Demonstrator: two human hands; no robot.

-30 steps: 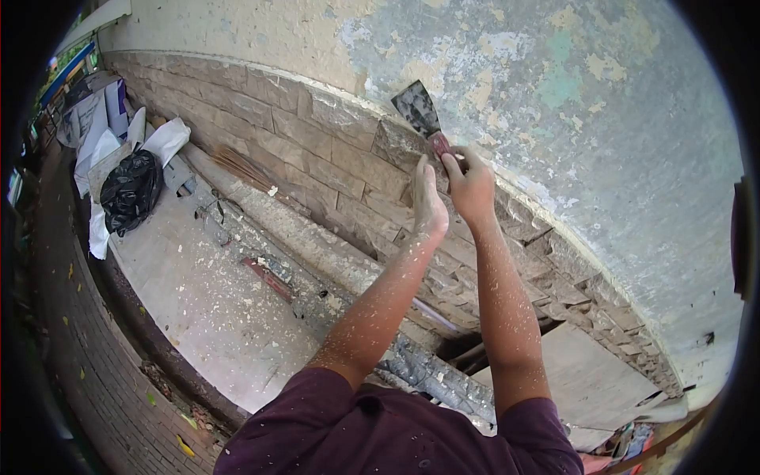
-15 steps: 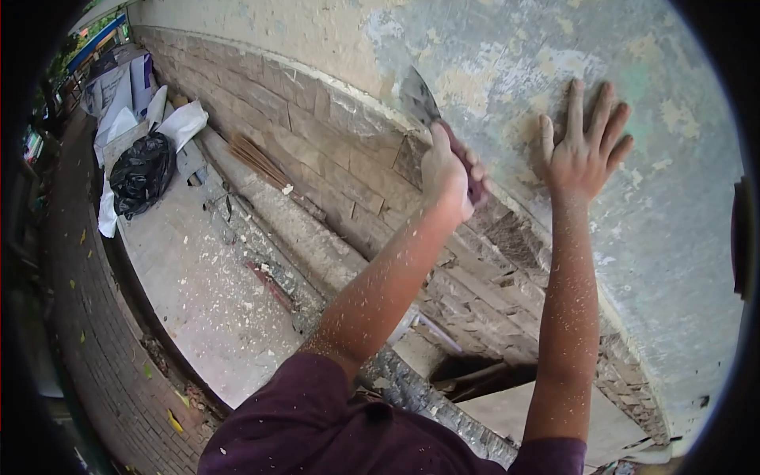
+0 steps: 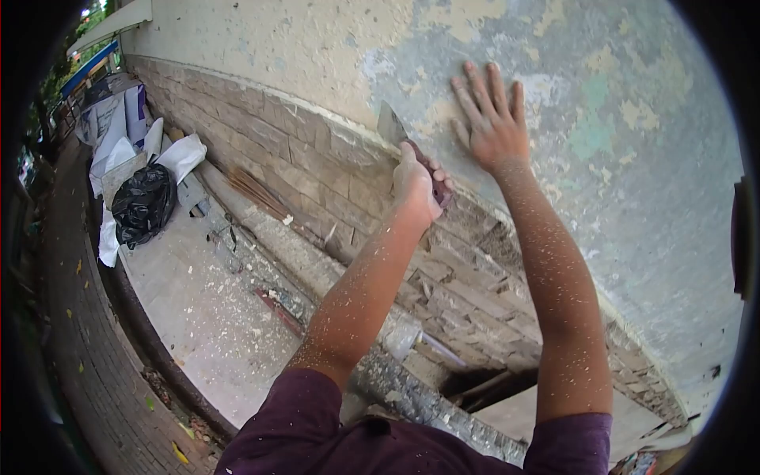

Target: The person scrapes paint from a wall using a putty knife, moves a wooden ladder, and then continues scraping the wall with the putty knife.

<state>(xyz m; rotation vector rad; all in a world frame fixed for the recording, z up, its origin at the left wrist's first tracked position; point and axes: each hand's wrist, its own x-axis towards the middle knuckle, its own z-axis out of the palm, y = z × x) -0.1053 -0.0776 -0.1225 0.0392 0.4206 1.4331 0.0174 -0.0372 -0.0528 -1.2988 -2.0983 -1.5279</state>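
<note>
Holding a flat metal scraper with a dark red handle in my left hand, I have my fingers pressed together tight round the handle. This grip pinches the tool and nothing else. The scraper is up against the wall, right where the peeling grey, green and cream painted wall meets the band of brown stone blocks.

The tool's long line runs on a slant. The handle sits low and to the right, inside my grip. The blade sticks out from my grip up and to the left, with its flat face close to the paint. I cannot tell if the blade edge is touching the wall or just beside it.

My right hand lies flat on the painted wall, fingers spread wide, holding nothing. It is just to the right of the blade and a bit higher, near it but not touching it. My left hand is the one on the tool.

Both my arms are dotted with little pale flakes. Far below on my left, the grey floor has more white flakes on it. A black plastic bag sits there among some white sacks, well apart from my hands
</note>
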